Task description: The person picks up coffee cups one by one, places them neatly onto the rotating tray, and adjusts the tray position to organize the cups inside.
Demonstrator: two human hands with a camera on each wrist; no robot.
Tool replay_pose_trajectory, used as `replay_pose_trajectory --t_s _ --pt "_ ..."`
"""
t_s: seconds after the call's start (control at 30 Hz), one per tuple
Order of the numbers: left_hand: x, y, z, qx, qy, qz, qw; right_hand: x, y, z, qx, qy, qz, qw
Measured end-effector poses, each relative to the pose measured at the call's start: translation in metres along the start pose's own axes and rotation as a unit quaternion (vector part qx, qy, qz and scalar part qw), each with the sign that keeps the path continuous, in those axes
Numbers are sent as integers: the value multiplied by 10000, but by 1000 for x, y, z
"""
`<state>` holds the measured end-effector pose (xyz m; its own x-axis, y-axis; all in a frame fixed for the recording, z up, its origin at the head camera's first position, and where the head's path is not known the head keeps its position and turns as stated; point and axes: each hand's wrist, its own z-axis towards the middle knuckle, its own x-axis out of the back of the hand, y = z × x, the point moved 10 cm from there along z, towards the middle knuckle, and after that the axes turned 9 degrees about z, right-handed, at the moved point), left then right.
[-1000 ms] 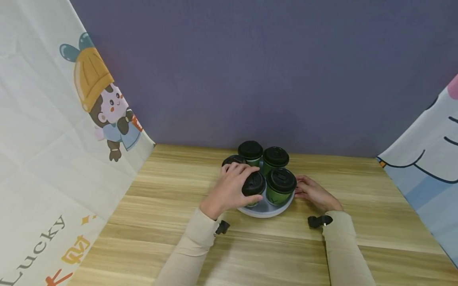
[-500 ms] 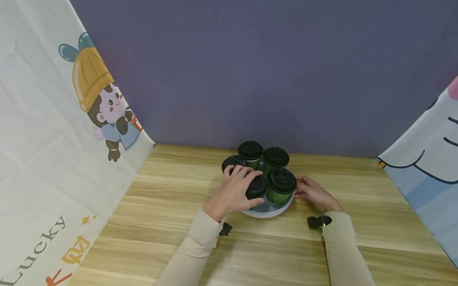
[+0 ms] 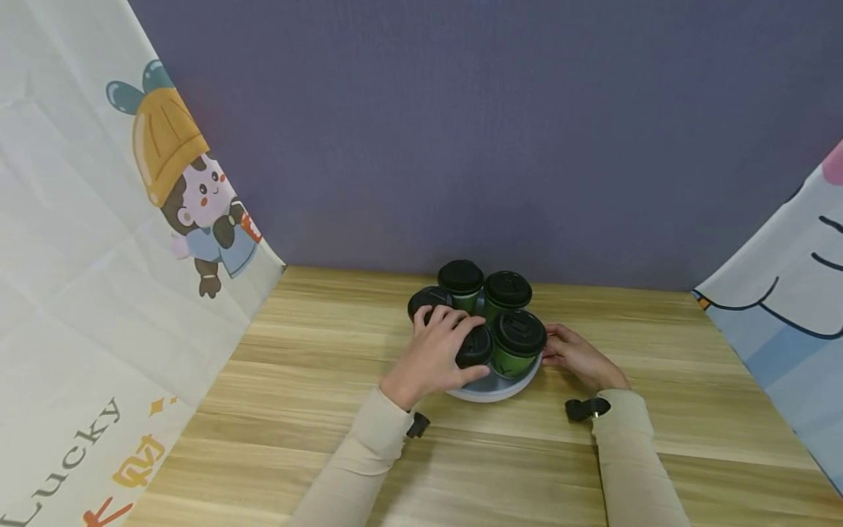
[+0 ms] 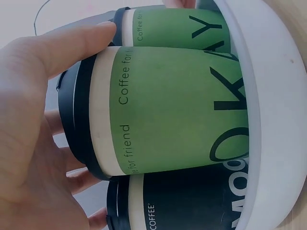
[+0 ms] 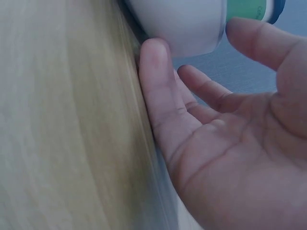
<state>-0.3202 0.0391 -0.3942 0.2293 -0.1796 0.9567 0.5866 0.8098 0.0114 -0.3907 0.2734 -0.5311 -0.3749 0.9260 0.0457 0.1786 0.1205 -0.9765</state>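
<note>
Several lidded paper coffee cups stand on a round, white-rimmed tray. My left hand reaches over the front left cup and grips its black lid. In the left wrist view, the thumb lies at one side of the lid and the fingers at the other; this green cup has its base inside the tray's rim. My right hand holds the tray's right edge. In the right wrist view, its thumb is at the top of the white wall and a fingertip presses low against it.
Close beside the gripped cup stand another green cup on the right and a dark cup on the left. Two more cups are behind. The wooden table ends at a grey-purple back panel.
My left hand has shifted slightly right and toward me, and the front left cup has moved with it, closer to the front right cup. My right hand stays at the tray's edge.
</note>
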Motion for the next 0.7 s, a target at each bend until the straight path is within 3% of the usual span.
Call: replay_pose_trajectory --t_s 0.7 --pt "-8 1 -2 151 149 107 9997 -6 -6 -3 210 66 24 9998"
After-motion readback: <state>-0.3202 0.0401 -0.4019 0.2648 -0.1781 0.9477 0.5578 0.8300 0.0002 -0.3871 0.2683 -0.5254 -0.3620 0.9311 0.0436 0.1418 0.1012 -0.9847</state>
